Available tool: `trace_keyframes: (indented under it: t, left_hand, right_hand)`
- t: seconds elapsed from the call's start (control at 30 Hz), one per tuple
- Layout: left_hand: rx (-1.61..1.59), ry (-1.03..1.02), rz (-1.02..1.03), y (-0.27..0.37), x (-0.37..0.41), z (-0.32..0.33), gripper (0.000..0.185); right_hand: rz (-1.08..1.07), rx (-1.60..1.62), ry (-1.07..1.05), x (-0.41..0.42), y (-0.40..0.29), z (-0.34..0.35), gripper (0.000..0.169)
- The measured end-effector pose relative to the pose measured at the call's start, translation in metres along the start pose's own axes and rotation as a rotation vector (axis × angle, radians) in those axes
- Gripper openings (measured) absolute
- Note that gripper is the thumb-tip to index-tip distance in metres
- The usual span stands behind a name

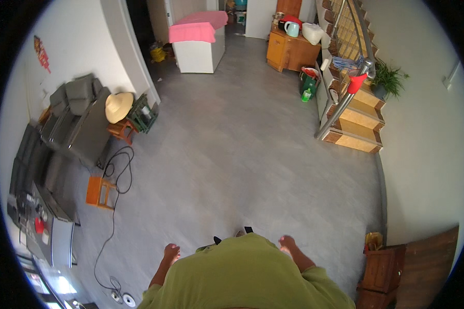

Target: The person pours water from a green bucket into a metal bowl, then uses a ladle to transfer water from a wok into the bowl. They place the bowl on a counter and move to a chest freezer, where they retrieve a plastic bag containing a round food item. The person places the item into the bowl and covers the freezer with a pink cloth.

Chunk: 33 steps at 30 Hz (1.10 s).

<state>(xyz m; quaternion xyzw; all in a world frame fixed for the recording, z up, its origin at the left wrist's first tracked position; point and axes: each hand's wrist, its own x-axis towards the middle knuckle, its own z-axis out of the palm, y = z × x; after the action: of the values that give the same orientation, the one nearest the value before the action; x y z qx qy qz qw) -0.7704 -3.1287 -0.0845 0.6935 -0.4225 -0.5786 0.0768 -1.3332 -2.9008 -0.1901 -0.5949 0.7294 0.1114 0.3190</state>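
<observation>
My left hand hangs beside the green shirt, over the bare grey floor. On the other side of the shirt is my right hand, at about the same height. Nothing shows in either hand, and both seem loosely curled. Their palms and most fingertips are hidden from above. A black cable runs along the floor to the left of my left hand, ending near a round white object.
A wooden stool, grey sofas and a glass-topped table line the left. A staircase with a metal rail rises at right. Farther off stand a pink-covered white chest and a wooden cabinet. Dark wooden furniture is near right.
</observation>
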Motion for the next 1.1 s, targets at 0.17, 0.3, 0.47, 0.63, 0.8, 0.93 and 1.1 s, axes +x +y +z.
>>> trace_keyframes:
  t: [0.17, 0.3, 0.47, 0.63, 0.8, 0.93, 1.1]
  left_hand:
    - [-0.053, -0.091, -0.009, 0.016, 0.076, 0.002, 0.014]
    - [1.346, 0.086, 0.937, 0.067, 0.155, 0.009, 0.016]
    - [1.338, 0.117, 0.936, 0.206, 0.285, 0.034, 0.01]
    - [-0.207, -0.024, -0.143, 0.436, 0.362, 0.062, 0.012]
    - [0.179, 0.084, 0.222, 0.591, 0.445, 0.082, 0.022]
    - [0.287, 0.104, 0.293, 0.7, 0.497, 0.131, 0.03]
    - [0.242, 0.065, 0.13, 0.712, 0.573, 0.194, 0.03]
  right_hand:
    - [0.134, 0.239, 0.358, 0.135, 0.023, -0.17, 0.021]
    - [0.204, 0.726, 0.451, 0.224, 0.007, -0.276, 0.022]
    - [0.134, 0.536, 0.279, 0.283, 0.02, -0.313, 0.032]
    - [0.276, 0.15, -0.001, 0.32, 0.107, -0.284, 0.031]
    - [0.279, 0.217, -0.012, 0.333, 0.141, -0.362, 0.041]
    - [0.343, 0.393, 0.041, 0.403, 0.168, -0.342, 0.023]
    - [0.155, 0.193, 0.124, 0.537, 0.295, -0.395, 0.02]
